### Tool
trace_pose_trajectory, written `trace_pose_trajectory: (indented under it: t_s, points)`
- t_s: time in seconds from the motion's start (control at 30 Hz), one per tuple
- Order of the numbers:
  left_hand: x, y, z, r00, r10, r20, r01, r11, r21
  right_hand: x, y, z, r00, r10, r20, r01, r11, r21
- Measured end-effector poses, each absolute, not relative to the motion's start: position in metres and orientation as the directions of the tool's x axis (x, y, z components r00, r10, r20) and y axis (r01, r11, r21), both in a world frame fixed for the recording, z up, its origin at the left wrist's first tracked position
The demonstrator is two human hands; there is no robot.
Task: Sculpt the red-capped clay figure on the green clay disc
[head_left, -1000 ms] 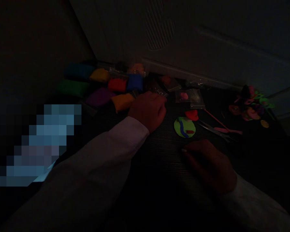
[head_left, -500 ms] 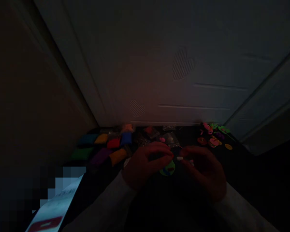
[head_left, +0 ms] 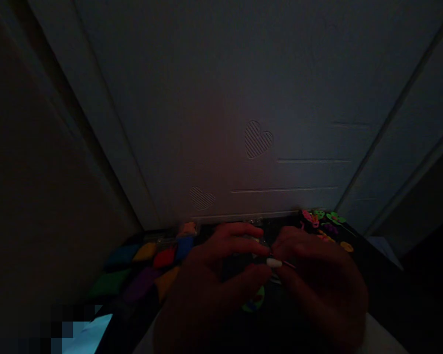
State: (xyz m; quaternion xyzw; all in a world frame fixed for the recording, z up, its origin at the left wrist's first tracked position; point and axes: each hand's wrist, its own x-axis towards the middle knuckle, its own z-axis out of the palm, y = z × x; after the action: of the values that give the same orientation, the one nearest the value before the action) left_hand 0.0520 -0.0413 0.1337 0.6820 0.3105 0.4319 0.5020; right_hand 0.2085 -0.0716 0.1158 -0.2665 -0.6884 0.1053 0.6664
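The scene is very dark. My right hand is closed in a pinch around a thin pinkish stick. At its thumb tip shows a small white oval piece; whether this is clay or something else I cannot tell. My left hand reaches in from the left, fingers curved and thumb apart from them. Its thumb tip comes close to the white piece, and I see nothing held in it. Below the hands lies a round green disc with blue and dark red marks.
Soft packets in several colours, among them a red one and a purple one, lie left. Small pink and green shaped pieces and a yellow disc sit right. A pale panel with embossed hearts rises behind. A bright screen-like surface is lower left.
The view has tilted up and come closer, so hands and tabletop sit lower. My left thumb and forefinger have parted. The thin stick now shows at my right fingers.
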Motion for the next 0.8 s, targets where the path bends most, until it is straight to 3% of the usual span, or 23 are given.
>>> trace_pose_trajectory:
  t_s: [0.17, 0.47, 0.8]
  points:
    - [0.053, -0.043, 0.132, 0.425, 0.857, 0.293, -0.037, -0.307, 0.951, 0.209, -0.072, 0.115, 0.028, 0.486, 0.874, 0.262, 0.84, -0.475]
    - [0.055, -0.046, 0.132, 0.413, 0.869, 0.274, 0.007, -0.304, 0.953, 0.223, -0.078, 0.126, -0.212, 0.489, 0.846, 0.588, 0.755, -0.29]
    - [0.055, -0.047, 0.128, 0.39, 0.884, 0.257, 0.051, -0.299, 0.953, 0.223, -0.076, 0.128, -0.238, 0.476, 0.847, 0.654, 0.723, -0.222]
